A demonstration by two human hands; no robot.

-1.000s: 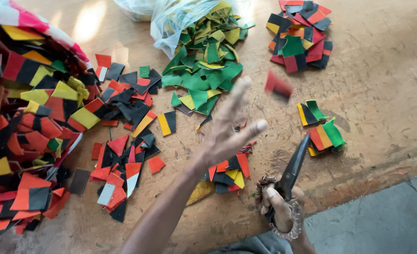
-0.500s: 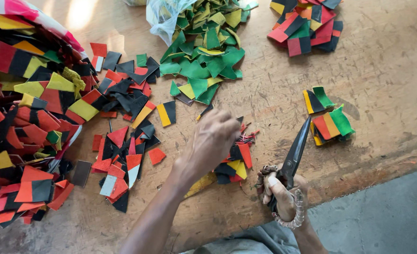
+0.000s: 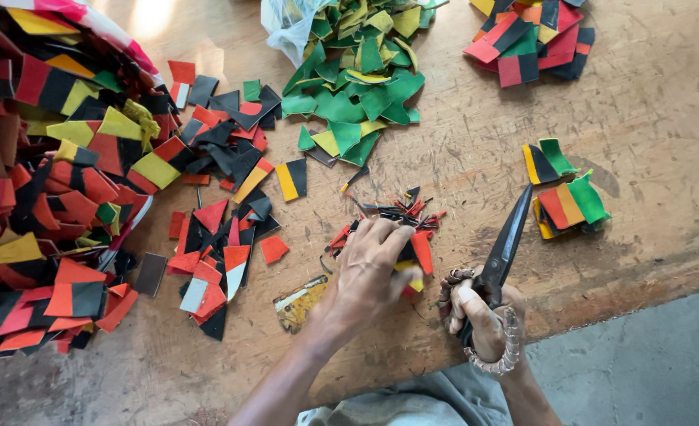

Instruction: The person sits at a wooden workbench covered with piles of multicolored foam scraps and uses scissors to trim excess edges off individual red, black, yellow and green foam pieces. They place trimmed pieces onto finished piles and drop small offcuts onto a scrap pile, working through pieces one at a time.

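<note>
My left hand (image 3: 369,272) rests palm down on a small pile of red, black and yellow scraps (image 3: 412,237) on the wooden table (image 3: 475,142), fingers curled over the pieces. My right hand (image 3: 479,315) grips the handles of black scissors (image 3: 503,244), whose closed blades point up and away, just right of that pile. To the right of the blades lies a small stack of cut pieces (image 3: 566,201) in green, red, orange and black.
A large heap of red, black and yellow scraps (image 3: 41,181) fills the left side. Green and yellow scraps (image 3: 357,87) spill from a clear plastic bag (image 3: 286,28) at the top. Another mixed stack (image 3: 531,39) lies top right. The table's edge runs lower right above grey floor (image 3: 649,363).
My left hand, raised with fingers spread a second ago, has come down onto the small scrap pile. The scissors hand has stayed about where it was.
</note>
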